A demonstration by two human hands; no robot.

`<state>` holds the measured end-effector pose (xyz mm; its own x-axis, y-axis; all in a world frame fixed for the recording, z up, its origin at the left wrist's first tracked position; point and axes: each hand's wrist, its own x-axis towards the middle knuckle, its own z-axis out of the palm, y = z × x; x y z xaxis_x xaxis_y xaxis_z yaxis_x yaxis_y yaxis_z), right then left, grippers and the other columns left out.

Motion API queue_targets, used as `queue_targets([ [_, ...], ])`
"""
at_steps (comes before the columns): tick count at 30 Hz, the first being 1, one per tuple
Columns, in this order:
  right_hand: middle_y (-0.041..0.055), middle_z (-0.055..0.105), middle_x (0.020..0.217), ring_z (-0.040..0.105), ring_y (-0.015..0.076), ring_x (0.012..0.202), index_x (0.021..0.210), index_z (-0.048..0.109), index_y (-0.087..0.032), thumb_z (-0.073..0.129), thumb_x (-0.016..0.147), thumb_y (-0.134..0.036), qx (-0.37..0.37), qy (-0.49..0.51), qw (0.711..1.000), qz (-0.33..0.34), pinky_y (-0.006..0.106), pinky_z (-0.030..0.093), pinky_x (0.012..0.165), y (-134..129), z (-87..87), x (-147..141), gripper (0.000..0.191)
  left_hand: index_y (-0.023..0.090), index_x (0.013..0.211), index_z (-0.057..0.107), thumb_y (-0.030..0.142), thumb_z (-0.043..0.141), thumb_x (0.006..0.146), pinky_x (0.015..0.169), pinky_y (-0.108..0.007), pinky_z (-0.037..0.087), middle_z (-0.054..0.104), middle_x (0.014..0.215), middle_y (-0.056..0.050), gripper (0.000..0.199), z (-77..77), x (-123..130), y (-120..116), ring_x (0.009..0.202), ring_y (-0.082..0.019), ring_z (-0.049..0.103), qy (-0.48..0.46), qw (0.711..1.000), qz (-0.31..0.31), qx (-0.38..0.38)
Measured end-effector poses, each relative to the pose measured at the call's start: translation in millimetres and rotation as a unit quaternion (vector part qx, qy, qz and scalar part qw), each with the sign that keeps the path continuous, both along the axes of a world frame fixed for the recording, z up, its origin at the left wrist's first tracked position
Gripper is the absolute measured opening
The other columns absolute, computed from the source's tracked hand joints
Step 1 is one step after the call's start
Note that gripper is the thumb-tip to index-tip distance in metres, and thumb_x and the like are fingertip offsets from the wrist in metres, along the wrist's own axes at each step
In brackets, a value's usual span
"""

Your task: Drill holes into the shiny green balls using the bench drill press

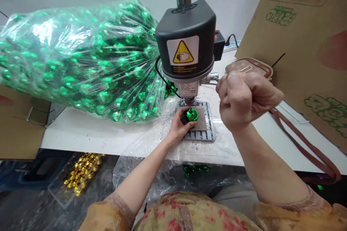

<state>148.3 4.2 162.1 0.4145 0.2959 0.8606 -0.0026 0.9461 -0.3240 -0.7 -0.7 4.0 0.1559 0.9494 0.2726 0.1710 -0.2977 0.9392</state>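
White desk [92, 133], dark shavings scattered on it, densest mid-desk around the black-headed machine [187, 30], which stands there on its slotted metal base plate [212, 130]. Big clear bag of green faceted balls [81, 68] fills the left. Crumpled clear film [143, 145] hangs over the front edge; brown strap [300, 141] crosses it, right side.

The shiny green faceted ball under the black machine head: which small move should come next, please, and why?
Perhaps slide the bare left hand slightly lower around the shiny green faceted ball, because that hand appears close to the dark round spindle above, and the yellow triangular warning label on the black machine head shows a hand.
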Motion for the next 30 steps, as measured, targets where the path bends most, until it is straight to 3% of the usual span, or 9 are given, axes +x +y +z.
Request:
queue_targets([
  [15,-0.0064,0.029,0.048,0.030,0.0034,0.041,0.055,0.023,-0.017,0.059,0.089,-0.016,0.026,-0.028,0.999,-0.026,0.025,0.023,0.043,1.9,-17.1,6.6,0.050,0.020,0.123,0.060,0.043,0.086,0.076,0.100,-0.040,0.053,0.068,0.123,-0.010,0.058,1.5,1.7,-1.3,0.116,-0.027,0.065,-0.030,0.999,-0.001,0.010],
  [23,-0.0059,0.025,0.050,0.028,0.0034,0.042,0.058,0.020,-0.020,0.058,0.085,-0.009,0.104,-0.048,0.993,-0.031,0.025,0.022,0.041,8.0,-22.4,6.8,0.047,0.020,0.122,0.060,0.041,0.087,0.075,0.103,-0.041,0.052,0.067,0.124,-0.011,0.058,0.6,1.0,-0.1,0.118,-0.028,0.064,-0.024,1.000,0.002,0.018],
  [30,-0.0056,0.024,0.053,0.030,0.0042,0.044,0.058,0.021,-0.019,0.057,0.082,-0.005,0.105,-0.064,0.992,-0.029,0.026,0.024,0.042,7.3,-25.8,9.8,0.045,0.020,0.122,0.059,0.043,0.086,0.076,0.102,-0.041,0.052,0.068,0.123,-0.011,0.058,1.3,1.6,-0.5,0.118,-0.028,0.065,-0.029,0.999,0.000,0.019],
])
